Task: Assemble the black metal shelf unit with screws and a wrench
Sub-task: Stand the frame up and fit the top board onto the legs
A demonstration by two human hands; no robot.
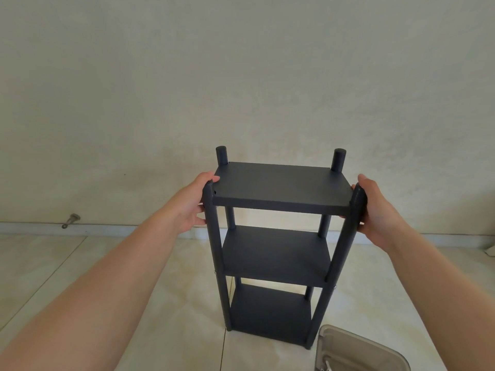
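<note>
Head view: shelf unit (pixel 273 236) upright, long axis vertical, between hands; left hand (pixel 191 203) at 9 o'clock, right hand (pixel 375 210) at 3, fingers curled round near posts.

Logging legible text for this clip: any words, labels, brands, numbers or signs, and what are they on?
None can be read.
Black shelf unit: plain panels and posts, no label in view.
Beige tray at bottom right: no marking visible.
Wall and floor tiles: no writing.
</note>
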